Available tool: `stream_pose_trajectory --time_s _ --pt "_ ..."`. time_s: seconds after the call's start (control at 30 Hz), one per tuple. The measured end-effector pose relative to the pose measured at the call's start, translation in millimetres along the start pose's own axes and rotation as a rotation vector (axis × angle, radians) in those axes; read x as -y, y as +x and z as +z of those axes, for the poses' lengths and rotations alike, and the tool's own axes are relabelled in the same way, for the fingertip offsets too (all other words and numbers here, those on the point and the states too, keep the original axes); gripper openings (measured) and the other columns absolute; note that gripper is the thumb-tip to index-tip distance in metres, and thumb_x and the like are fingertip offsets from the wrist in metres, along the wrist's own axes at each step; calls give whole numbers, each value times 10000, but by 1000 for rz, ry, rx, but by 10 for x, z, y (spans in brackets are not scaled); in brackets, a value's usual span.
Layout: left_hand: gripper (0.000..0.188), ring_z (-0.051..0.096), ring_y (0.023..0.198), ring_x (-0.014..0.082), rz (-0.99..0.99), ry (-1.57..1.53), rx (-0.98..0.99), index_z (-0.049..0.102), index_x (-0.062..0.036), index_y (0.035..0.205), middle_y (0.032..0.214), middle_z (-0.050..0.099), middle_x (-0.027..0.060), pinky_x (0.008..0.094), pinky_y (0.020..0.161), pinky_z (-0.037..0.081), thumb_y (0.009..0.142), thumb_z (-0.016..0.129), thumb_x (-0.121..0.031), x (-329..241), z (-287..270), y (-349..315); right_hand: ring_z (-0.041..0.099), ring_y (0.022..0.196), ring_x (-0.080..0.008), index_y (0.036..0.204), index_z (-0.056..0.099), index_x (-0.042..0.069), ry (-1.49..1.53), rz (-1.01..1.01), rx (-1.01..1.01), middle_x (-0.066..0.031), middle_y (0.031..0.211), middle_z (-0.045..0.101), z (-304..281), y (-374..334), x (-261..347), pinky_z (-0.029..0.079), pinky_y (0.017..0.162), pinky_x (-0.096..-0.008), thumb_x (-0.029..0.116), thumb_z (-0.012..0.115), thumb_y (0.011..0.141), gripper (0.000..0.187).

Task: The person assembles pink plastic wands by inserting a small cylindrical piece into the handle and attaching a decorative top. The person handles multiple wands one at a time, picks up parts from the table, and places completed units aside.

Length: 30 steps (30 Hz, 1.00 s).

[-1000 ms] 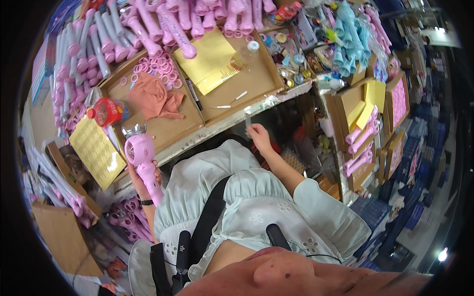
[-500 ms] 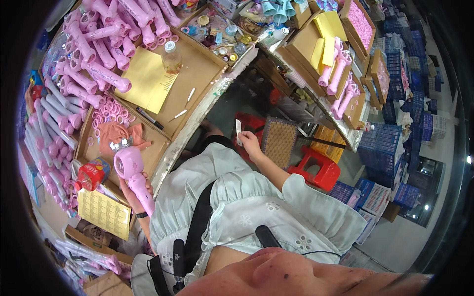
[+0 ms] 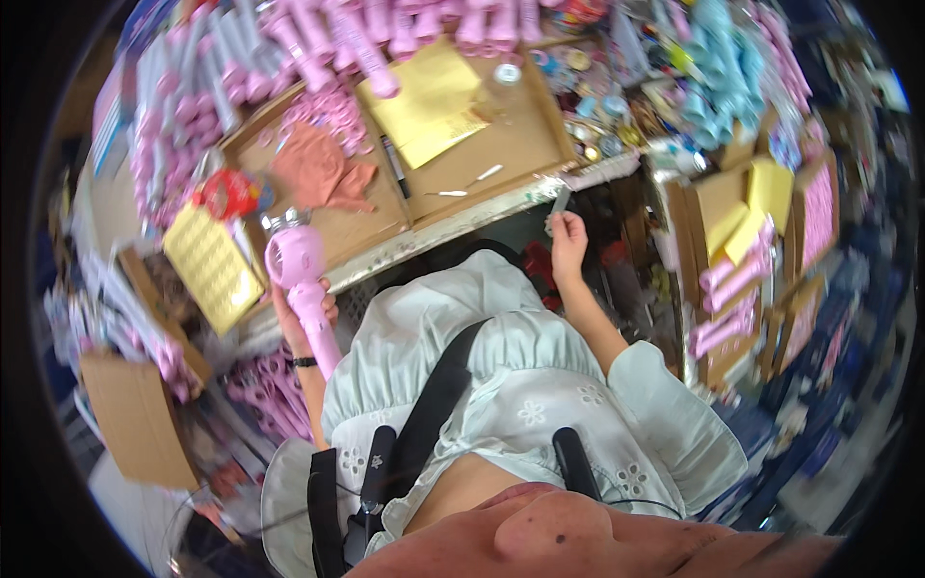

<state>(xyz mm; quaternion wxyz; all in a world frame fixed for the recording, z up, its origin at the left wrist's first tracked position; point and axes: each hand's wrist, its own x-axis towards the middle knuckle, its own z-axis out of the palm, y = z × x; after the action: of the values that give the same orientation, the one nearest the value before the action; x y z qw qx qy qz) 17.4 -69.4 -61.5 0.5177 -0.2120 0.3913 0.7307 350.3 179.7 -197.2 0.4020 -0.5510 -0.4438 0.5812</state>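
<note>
My left hand (image 3: 306, 313) is closed round the handle of a pink plastic wand (image 3: 308, 289) with a round head. A shiny clear piece (image 3: 287, 222) shows at the head's far end, above the table's near edge. My right hand (image 3: 569, 246) pinches a small, thin grey strip (image 3: 561, 199) just off the front edge of the table. An orange cloth (image 3: 323, 166) lies crumpled in a cardboard tray beyond the wand, next to many small pink rings (image 3: 332, 120). Left of the cloth is a red-labelled bottle (image 3: 231, 195).
Pink wand parts (image 3: 356, 43) pile up at the back. A yellow sheet (image 3: 424, 101), a marker (image 3: 394, 166), two thin white-handled tools (image 3: 487, 174) and a small bottle (image 3: 503, 82) lie or stand in the tray. Cardboard boxes (image 3: 718, 217) with pink parts stand at the right.
The view has swung, so the table now lies straight ahead. My right hand has come up to the table's edge with the strip; my left still holds the wand.
</note>
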Motion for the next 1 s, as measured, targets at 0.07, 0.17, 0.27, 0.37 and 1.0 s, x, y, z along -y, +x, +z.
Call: stream_pose_trajectory --time_s 0.07,0.17,0.27,0.37,1.0 --pt "651 516 512 195 58 -42 11 475 -33 1133 822 577 137 280 392 419 876 322 -611 135 -65 -149 484 720 -59 894 543 14 -61 -20 130 1 792 557 95 212 97 409 662 -200 130 563 894 119" --pt "629 510 519 190 163 -127 -20 474 -33 1131 827 573 130 277 400 418 884 321 -591 365 -199 -445 467 711 -58 883 537 12 -193 -79 349 5 776 536 283 459 162 401 655 -201 134 555 898 125" --pt "657 515 561 189 251 -182 -20 485 -8 1099 863 565 119 275 441 457 875 325 -605 579 -392 -757 454 702 -58 916 534 0 -168 -79 534 5 773 521 531 542 188 389 643 -197 143 554 900 146" --pt "650 532 556 197 317 -259 -31 493 -24 1109 854 584 118 284 433 464 871 335 -608 708 -617 -947 461 710 -55 923 533 1 -82 -134 615 10 785 530 746 467 248 386 639 -190 141 561 898 145" --pt "642 539 518 190 376 -483 -77 536 -31 1006 805 595 104 273 415 445 878 296 -612 1873 -3166 -2806 470 640 -47 922 570 22 -443 207 575 20 761 554 -94 -2309 -636 386 577 -196 193 590 875 179"
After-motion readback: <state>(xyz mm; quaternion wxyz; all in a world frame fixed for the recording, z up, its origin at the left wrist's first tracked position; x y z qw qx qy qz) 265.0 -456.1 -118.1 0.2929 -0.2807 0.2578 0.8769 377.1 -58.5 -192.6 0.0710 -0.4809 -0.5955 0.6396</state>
